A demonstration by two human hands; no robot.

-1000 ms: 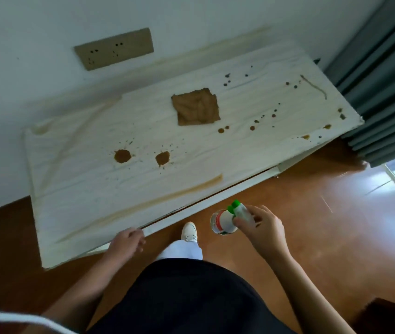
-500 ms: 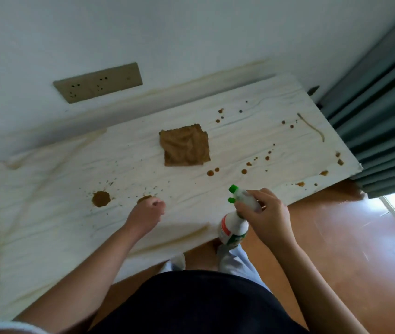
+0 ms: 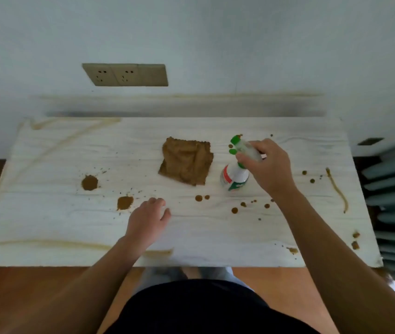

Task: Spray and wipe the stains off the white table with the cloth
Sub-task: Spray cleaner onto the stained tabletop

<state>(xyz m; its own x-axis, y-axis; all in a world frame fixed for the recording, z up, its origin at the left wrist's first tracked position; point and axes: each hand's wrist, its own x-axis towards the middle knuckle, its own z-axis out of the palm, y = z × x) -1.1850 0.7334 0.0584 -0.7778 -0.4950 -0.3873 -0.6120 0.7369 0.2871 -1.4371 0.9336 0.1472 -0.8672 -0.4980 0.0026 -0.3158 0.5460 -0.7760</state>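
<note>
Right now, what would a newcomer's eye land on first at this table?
The brown cloth lies crumpled at the middle of the white table, with no hand on it. Just right of it, the right hand grips a spray bottle with a green nozzle. Brown stains mark the top: two big blotches left of the empty left hand, and drops nearer the front edge.

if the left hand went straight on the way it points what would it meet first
Probably the brown cloth; the left hand points forward and slightly right, with only bare white table between. Its height above the table is unclear.
</note>
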